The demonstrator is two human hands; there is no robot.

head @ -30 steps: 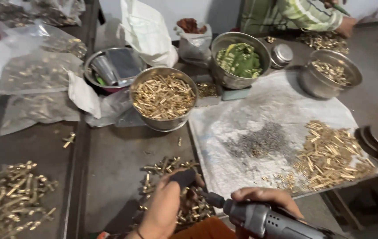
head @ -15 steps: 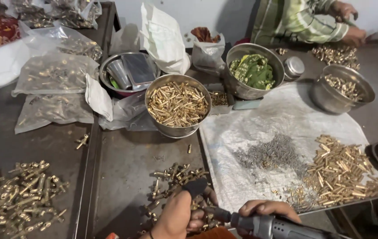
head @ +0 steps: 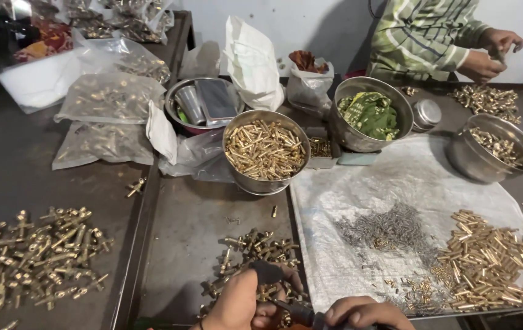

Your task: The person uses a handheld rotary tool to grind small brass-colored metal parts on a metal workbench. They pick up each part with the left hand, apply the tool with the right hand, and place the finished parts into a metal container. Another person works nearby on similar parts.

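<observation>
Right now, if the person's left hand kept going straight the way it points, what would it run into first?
The left hand points away from the person, up the table. First in that line is probably the loose heap of small brass parts just beyond its fingers, and farther on the steel bowl of brass pins. Depth is hard to judge.

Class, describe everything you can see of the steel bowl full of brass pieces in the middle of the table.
The steel bowl is round, shiny and metallic, standing upright on the dark table. It is filled almost to the rim with small brass pieces, slim and tube-like, lying in all directions. A clear plastic bag lies against its left side, and its right edge meets the white sheet. No hand touches it.
</observation>
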